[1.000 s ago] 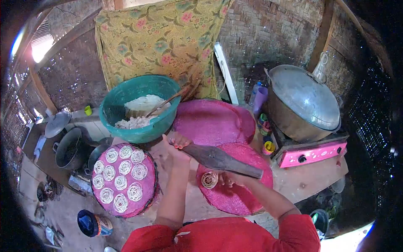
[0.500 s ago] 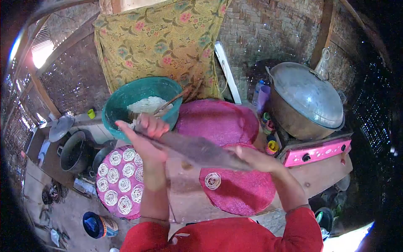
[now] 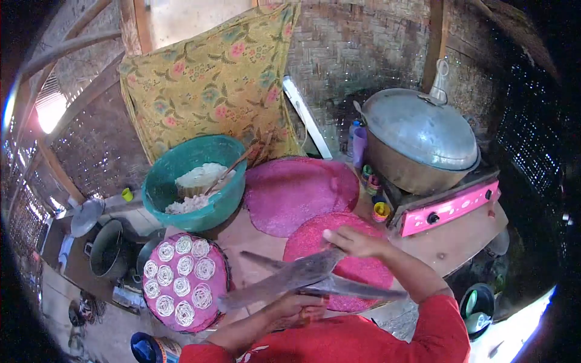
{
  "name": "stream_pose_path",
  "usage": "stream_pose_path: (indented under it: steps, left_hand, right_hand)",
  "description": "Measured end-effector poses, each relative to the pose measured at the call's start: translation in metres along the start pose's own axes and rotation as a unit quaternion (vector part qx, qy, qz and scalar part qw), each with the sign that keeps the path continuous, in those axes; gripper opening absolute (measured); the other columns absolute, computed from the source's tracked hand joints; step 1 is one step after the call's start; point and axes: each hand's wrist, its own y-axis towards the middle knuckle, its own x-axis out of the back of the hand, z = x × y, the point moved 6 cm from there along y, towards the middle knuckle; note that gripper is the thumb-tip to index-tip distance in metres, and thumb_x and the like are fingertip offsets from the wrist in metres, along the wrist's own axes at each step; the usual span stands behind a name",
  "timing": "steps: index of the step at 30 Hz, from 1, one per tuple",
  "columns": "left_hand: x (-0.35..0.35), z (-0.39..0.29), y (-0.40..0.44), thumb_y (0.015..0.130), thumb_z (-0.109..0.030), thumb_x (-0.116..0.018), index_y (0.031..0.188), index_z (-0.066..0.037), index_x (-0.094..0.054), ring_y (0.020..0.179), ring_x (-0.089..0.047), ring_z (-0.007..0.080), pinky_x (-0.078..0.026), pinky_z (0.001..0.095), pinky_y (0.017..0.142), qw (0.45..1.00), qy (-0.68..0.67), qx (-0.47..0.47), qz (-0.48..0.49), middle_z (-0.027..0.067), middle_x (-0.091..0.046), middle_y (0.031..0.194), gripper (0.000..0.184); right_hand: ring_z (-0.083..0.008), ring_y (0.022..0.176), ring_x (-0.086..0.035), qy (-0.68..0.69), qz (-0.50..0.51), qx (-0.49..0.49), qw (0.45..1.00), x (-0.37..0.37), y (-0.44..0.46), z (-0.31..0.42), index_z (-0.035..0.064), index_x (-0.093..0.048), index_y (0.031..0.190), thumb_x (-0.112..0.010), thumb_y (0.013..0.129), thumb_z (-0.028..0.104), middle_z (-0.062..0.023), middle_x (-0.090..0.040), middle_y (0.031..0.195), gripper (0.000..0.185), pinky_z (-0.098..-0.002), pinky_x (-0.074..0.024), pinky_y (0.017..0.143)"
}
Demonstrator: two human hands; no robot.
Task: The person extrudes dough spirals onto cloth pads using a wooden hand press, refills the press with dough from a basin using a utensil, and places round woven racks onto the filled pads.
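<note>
- Right grip: the hand lies at the 2 o'clock end of the dark wooden tool, seemingly in contact; whether its fingers close around the wood I cannot tell.
- Left grip: fingers curled, just below the tool's middle; what they hold, if anything, is hidden.
- The tool itself hangs between the two, at 12 o'clock from the left grip and 8 o'clock from the right. Its pieces cross: one has its long axis from 8 to 2 o'clock, the other from about 10 to 4. The right grip is nearer the first piece's upper end, the left grip nearer its underside.
- Behind the tool, partly covered, a red round mat rests on the tabletop.
- Toward 9 o'clock, a second round mat carries white strand coils, near the tool's 8 o'clock tip.
- Toward 10 o'clock stands a green bowl of dough.
- Toward 1 o'clock, a lidded pot sits on a pink stove.
</note>
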Motion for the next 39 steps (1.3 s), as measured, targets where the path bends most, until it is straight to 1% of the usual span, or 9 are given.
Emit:
stream_pose_path:
  steps: [4,9,15,22,24,30,33,37,39]
  left_hand:
    - [-0.035,-0.030,-0.005,0.088,-0.014,-0.051,0.085,-0.004,-0.050,0.042,-0.035,0.0063,-0.030,0.0223,0.041,0.905,-0.310,0.027,0.290,-0.0058,-0.034,0.051,0.010]
    - [0.006,-0.041,0.005,0.083,-0.018,-0.059,0.078,-0.007,-0.052,0.049,-0.041,0.0084,-0.034,0.0242,0.047,0.980,0.130,0.035,0.143,-0.0016,-0.040,0.056,0.014]
    - [-0.004,-0.103,-0.022,0.080,-0.027,-0.065,0.084,-0.002,-0.061,0.068,-0.057,0.0175,-0.046,0.0329,0.060,0.798,0.571,-0.188,-0.041,0.0079,-0.058,0.073,0.025]
    - [0.042,-0.096,-0.076,0.077,-0.028,-0.070,0.106,-0.006,-0.058,0.088,-0.060,0.0215,-0.047,0.0357,0.079,0.878,0.395,-0.175,-0.209,0.0097,-0.063,0.096,0.039]
    - [0.065,-0.103,-0.113,0.077,-0.027,-0.070,0.108,-0.005,-0.056,0.082,-0.060,0.0217,-0.048,0.0358,0.076,0.723,0.485,-0.317,-0.376,0.0081,-0.062,0.090,0.041]
    - [0.100,-0.104,-0.164,0.089,-0.019,-0.057,0.105,-0.008,-0.056,0.094,-0.056,0.0134,-0.048,0.0271,0.074,0.866,0.124,-0.164,-0.456,0.0079,-0.058,0.102,0.020]
    - [0.109,-0.131,-0.204,0.087,-0.015,-0.059,0.116,-0.007,-0.054,0.089,-0.060,0.0201,-0.051,0.0317,0.078,0.585,0.409,-0.486,-0.505,0.0070,-0.058,0.110,0.031]
    - [0.078,-0.195,-0.315,0.086,-0.021,-0.052,0.116,-0.004,-0.046,0.099,-0.054,0.0224,-0.047,0.0347,0.082,0.478,0.091,-0.691,-0.535,0.0095,-0.052,0.103,0.035]
    - [0.049,-0.219,-0.371,0.080,-0.018,-0.055,0.110,-0.001,-0.048,0.094,-0.053,0.0218,-0.044,0.0355,0.086,0.334,0.212,-0.732,-0.554,0.0096,-0.052,0.097,0.035]
  right_hand:
    - [-0.0266,0.077,-0.056,0.139,-0.061,0.171,0.974,-0.005,0.016,0.015,0.0015,-0.056,0.104,-0.032,0.095,0.048,-0.0156,-0.060,0.088,0.053,-0.0420,-0.0425,0.072]
    - [-0.0339,0.110,-0.051,0.020,0.020,0.546,0.837,0.027,-0.039,0.201,0.0058,-0.033,0.134,-0.055,0.088,0.028,-0.0204,-0.051,0.114,0.056,-0.0406,-0.0399,0.094]
    - [-0.0250,0.083,-0.057,0.082,0.022,0.326,0.942,0.035,0.004,0.196,0.0075,-0.039,0.120,-0.052,0.089,0.013,-0.0131,-0.054,0.095,0.034,-0.0369,-0.0461,0.073]
    - [-0.0141,0.050,-0.048,0.103,-0.267,0.304,0.909,0.094,0.027,0.173,0.0113,-0.038,0.115,-0.047,0.092,0.010,-0.0031,-0.044,0.064,0.025,-0.0306,-0.0391,0.046]
    - [-0.0085,0.042,-0.039,0.295,-0.255,0.164,0.906,0.123,0.020,0.163,0.0144,-0.039,0.115,-0.046,0.093,0.013,-0.0003,-0.043,0.065,0.023,-0.0255,-0.0355,0.038]
    - [-0.0109,0.043,-0.035,0.608,-0.451,0.259,0.600,0.134,0.084,0.128,0.0137,-0.041,0.098,-0.043,0.096,0.022,-0.0002,-0.034,0.059,0.009,-0.0282,-0.0393,0.041]
    - [-0.0160,0.059,-0.048,0.702,-0.374,0.173,0.581,0.043,0.170,0.130,0.0087,-0.042,0.100,-0.043,0.096,0.030,-0.0028,-0.048,0.069,0.022,-0.0339,-0.0473,0.061]
    - [-0.0201,0.078,-0.054,0.750,-0.163,0.086,0.636,-0.047,0.253,0.180,0.0057,-0.049,0.112,-0.043,0.095,0.039,-0.0081,-0.057,0.087,0.038,-0.0390,-0.0465,0.072]
    - [-0.0255,0.086,-0.056,0.358,-0.138,0.144,0.912,-0.065,0.313,0.172,0.0053,-0.057,0.103,-0.049,0.091,0.038,-0.0128,-0.060,0.094,0.036,-0.0474,-0.0437,0.080]
